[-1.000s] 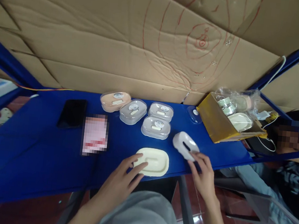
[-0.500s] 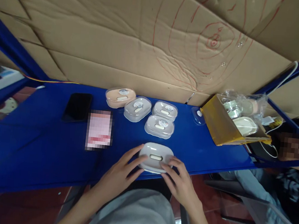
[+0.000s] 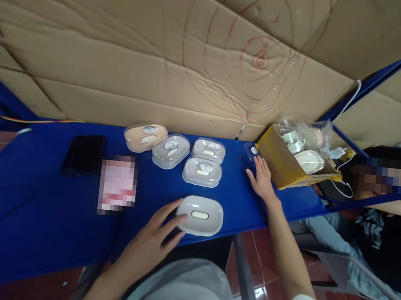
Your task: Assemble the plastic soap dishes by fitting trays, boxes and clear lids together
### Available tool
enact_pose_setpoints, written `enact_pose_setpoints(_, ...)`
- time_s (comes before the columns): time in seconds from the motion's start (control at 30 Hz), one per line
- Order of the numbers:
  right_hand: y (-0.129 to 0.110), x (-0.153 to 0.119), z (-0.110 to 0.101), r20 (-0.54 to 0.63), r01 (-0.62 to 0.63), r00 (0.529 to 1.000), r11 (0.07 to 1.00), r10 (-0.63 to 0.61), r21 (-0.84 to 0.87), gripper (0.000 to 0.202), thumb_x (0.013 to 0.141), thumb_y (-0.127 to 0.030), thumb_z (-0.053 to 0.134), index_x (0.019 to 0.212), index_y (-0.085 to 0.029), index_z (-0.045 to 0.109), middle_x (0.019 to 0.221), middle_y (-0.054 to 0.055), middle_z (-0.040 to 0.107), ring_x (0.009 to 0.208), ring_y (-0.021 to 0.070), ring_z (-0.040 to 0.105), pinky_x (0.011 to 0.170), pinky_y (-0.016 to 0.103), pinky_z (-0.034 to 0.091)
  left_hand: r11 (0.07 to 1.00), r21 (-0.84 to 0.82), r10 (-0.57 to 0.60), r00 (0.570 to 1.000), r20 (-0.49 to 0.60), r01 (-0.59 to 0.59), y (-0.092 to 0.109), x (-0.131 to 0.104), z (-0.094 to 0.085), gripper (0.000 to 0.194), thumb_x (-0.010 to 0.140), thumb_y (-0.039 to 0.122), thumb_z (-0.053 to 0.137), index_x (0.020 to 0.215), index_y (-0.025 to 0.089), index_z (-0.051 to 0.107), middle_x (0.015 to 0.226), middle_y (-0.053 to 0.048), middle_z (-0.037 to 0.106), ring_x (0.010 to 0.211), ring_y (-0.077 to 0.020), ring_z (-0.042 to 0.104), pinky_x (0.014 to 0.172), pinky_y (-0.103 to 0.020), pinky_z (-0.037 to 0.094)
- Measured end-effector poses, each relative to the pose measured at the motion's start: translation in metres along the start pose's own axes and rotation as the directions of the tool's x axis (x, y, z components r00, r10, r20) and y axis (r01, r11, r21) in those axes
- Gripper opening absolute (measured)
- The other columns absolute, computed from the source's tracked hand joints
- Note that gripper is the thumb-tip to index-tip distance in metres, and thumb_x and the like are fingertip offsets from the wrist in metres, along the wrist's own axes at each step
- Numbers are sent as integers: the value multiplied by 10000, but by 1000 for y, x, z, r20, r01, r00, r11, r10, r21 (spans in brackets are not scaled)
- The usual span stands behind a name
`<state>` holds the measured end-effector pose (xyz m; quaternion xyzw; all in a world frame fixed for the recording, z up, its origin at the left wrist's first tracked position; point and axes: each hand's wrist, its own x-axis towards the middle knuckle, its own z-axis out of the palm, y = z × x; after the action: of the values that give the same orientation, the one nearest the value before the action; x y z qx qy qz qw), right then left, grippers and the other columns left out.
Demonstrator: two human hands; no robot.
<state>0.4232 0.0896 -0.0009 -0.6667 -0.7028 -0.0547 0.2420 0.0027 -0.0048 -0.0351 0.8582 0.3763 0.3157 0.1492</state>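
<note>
A white oval soap dish (image 3: pixel 212 224) with a pale bar in its middle slot rests at the table's front edge. My left hand (image 3: pixel 157 234) has its spread fingers at the dish's left rim, touching it. Farther right, my right hand (image 3: pixel 262 179) reaches forward with its fingers apart, beside a clear plastic lid (image 3: pixel 248 151) bearing a round label. Whether the fingertips touch the lid is hard to tell. Behind the dish stand several lidded dishes: a peach one (image 3: pixel 140 142) and greyish-white ones (image 3: pixel 197 177).
An open cardboard box (image 3: pixel 271 160) with yellow tape holds dishes and plastic wrap at the right. A black phone (image 3: pixel 83 154) and a blurred pink item (image 3: pixel 118 182) lie on the blue table (image 3: pixel 47 210). Another person (image 3: pixel 386 222) sits beyond the frame at right.
My right hand has left the dish's right side and moved right and forward to the clear lid. My left hand stays at the dish. The view has shifted to the right.
</note>
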Motion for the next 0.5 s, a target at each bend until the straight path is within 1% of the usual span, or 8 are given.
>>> enact_pose_setpoints(0.07, 18, 23, 6, -8, -47, 999, 998, 46, -29, 616, 1110, -531, 481, 1559, -115, 544, 1596, 274, 561, 1554, 449, 451, 1232, 731, 375, 1000, 7, 5, 1000, -8, -5, -1, 0, 1, 329, 1130, 344, 556, 1452, 324, 619, 1672, -82, 512, 1472, -307, 602, 1150, -521, 608)
enact_pose_setpoints(0.13, 24, 21, 10, -20, -69, 997, 997, 69, -42, 582, 1088, -579, 522, 1452, -134, 617, 1503, 256, 628, 1479, 440, 519, 1226, 727, 366, 1000, 15, 8, 1000, -15, -7, -1, 0, 1, 327, 1133, 344, 551, 1453, 327, 615, 1669, -84, 515, 1467, -306, 606, 1143, -518, 613)
enact_pose_setpoints(0.17, 24, 12, 11, -30, -78, 997, 996, 77, -43, 565, 1074, -611, 542, 1376, -147, 651, 1440, 242, 656, 1423, 430, 559, 1216, 716, 378, 1000, 17, 7, 1000, -14, -7, 0, 0, 1, 329, 1134, 345, 548, 1456, 329, 611, 1668, -85, 515, 1467, -306, 606, 1146, -518, 611)
enact_pose_setpoints(0.23, 18, -19, 8, -56, -100, 994, 994, 98, -34, 546, 1032, -689, 581, 1188, -176, 685, 1284, 209, 680, 1272, 405, 629, 1155, 682, 447, 1000, 24, 1, 1000, -10, -1, 1, 0, 0, 330, 1138, 352, 539, 1460, 331, 606, 1668, -87, 514, 1469, -304, 605, 1153, -517, 605)
enact_pose_setpoints(0.3, 10, -58, 1, -79, -125, 989, 992, 124, -11, 533, 992, -741, 616, 1014, -210, 653, 1148, 168, 652, 1128, 371, 657, 1051, 613, 535, 999, 31, -9, 1000, -1, 9, 3, 0, 0, 331, 1143, 367, 527, 1463, 334, 602, 1669, -85, 513, 1468, -303, 607, 1151, -513, 607)
enact_pose_setpoints(0.33, 7, -77, -4, -87, -135, 987, 991, 135, 3, 514, 988, -740, 627, 970, -226, 629, 1124, 151, 630, 1106, 357, 656, 1022, 581, 556, 999, 33, -14, 1000, 2, 14, 3, -1, 0, 333, 1143, 377, 525, 1465, 335, 599, 1672, -84, 509, 1468, -303, 608, 1146, -508, 611)
enact_pose_setpoints(0.4, 0, -108, -16, -105, -152, 983, 988, 154, 28, 476, 998, -715, 635, 976, -240, 609, 1172, 148, 594, 1169, 354, 650, 1029, 556, 566, 999, 28, -25, 1000, 5, 25, 4, -1, 0, 340, 1140, 400, 533, 1470, 341, 591, 1688, -75, 490, 1472, -302, 606, 1135, -495, 620)
enact_pose_setpoints(0.5, -8, -134, -31, -85, -161, 982, 982, 170, 99, 485, 987, -672, 686, 1200, -239, 641, 1465, 194, 492, 1435, 384, 544, 1153, 584, 517, 999, 2, -54, 998, 17, 54, 4, -2, 1, 356, 1136, 435, 544, 1483, 359, 572, 1714, -54, 460, 1481, -294, 600, 1132, -471, 623)
